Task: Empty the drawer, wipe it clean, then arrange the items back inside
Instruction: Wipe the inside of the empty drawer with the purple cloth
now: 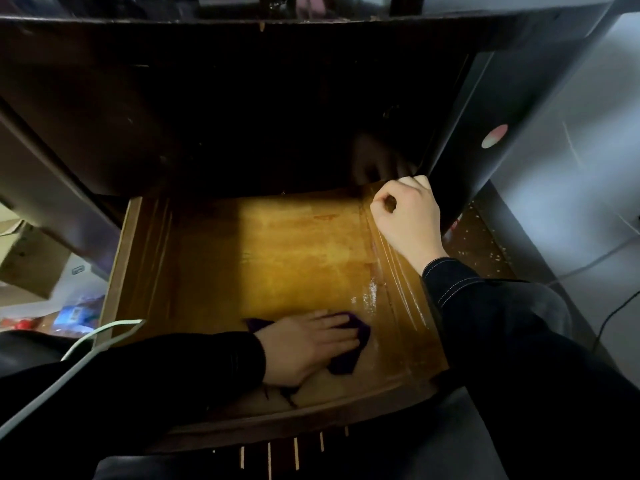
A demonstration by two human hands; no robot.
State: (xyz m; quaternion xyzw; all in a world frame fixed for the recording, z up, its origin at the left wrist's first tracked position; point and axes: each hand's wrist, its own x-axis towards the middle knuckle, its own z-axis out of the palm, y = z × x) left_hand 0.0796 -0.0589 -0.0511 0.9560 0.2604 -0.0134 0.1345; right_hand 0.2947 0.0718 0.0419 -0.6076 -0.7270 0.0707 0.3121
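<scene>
L hand [304,344]: fingers straight, laid flat, pressing purple cloth [349,362] onto floor of drawer [145,265], front-right area.
R hand [405,220]: fingers curled over drawer's right wall rim, near back.
Drawer: wood, pulled out of dark cabinet [242,98]; white smears [370,292] on floor by right wall, just beyond cloth.
Outside, left: cardboard box [27,258], blue packet [74,313].

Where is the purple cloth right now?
In the head view, the purple cloth lies on the floor of the open drawer, near its front edge and right of centre. The left hand presses it flat.
</scene>
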